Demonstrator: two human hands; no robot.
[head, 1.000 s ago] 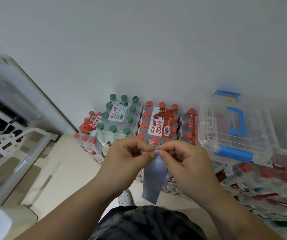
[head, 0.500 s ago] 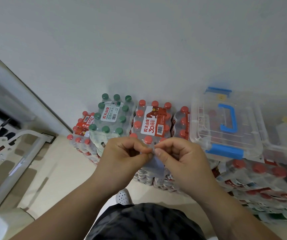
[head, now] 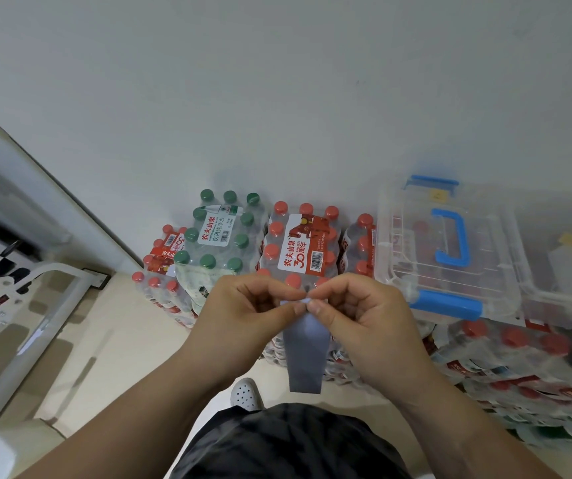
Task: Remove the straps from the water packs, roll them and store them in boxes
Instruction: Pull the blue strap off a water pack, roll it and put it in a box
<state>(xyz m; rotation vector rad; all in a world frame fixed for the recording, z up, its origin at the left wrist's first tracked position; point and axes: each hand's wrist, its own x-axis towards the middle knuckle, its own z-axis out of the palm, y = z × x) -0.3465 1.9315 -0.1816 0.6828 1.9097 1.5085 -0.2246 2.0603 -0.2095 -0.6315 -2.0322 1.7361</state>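
Closest to me, the free tail of the strap point(head: 305, 361) hangs loose above my shoe point(head: 245, 395) and the floor point(head: 105, 340), with nothing steadying it. If it twists while I wind, the roll will come out skewed like a cone. Just above that, my left hand point(head: 243, 316) and right hand point(head: 357, 319) are both curled, each pinching the strap's top edge between thumb and forefinger, the fingertips nearly touching. That grip is small (only the very end of the strip is caught), so the first fold is where I judge the trouble lies. If it starts crooked, every turn after it drifts. If it starts slack, the coil springs open. And if one thumb slips, the whole strap drops to the floor. Beyond my hands stand the red-capped pack point(head: 307, 243) and the green-capped pack point(head: 219, 233), on top of others against the wall. To their right a clear box point(head: 450, 271) with a blue handle rests on more packs, and its lid looks closed. Opening it would cost me one hand, and a roll held in the other alone could unwind.
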